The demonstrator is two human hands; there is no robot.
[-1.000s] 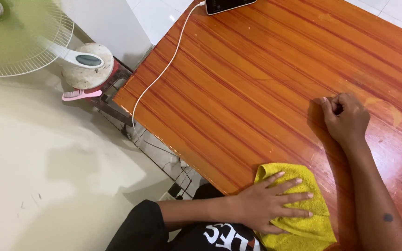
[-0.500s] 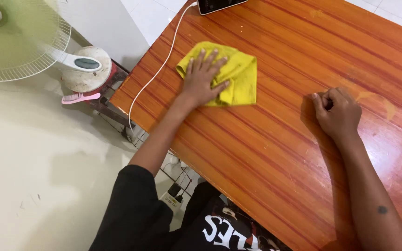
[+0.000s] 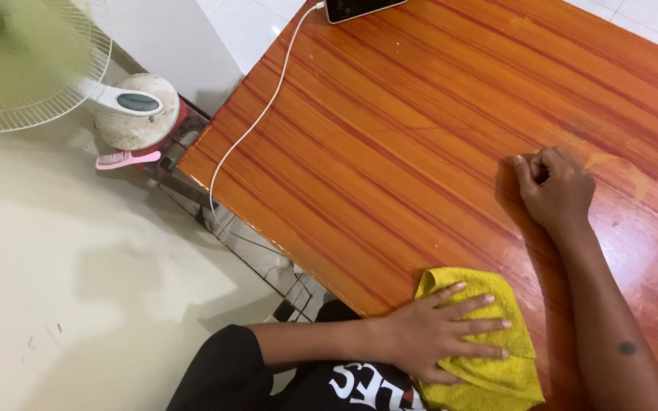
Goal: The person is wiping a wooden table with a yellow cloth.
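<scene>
On table (image 3: 420,137), near edge: left hand (image 3: 432,335) flat on cloth (image 3: 496,365).
Fingers spread open, palm pressing the cloth, gripping nothing. Right hand (image 3: 557,186) rests fisted on table, farther in, well apart from cloth.

Striped wooden table (image 3: 420,137): yellow cloth (image 3: 496,373), phone (image 3: 359,7), white cable (image 3: 257,122).

Bright, even daylight, perhaps from the upper right, puts soft glare on the glossy wooden table (image 3: 390,152), faint shadows on the floor (image 3: 78,289), and motion blur on the fan (image 3: 17,61).
</scene>
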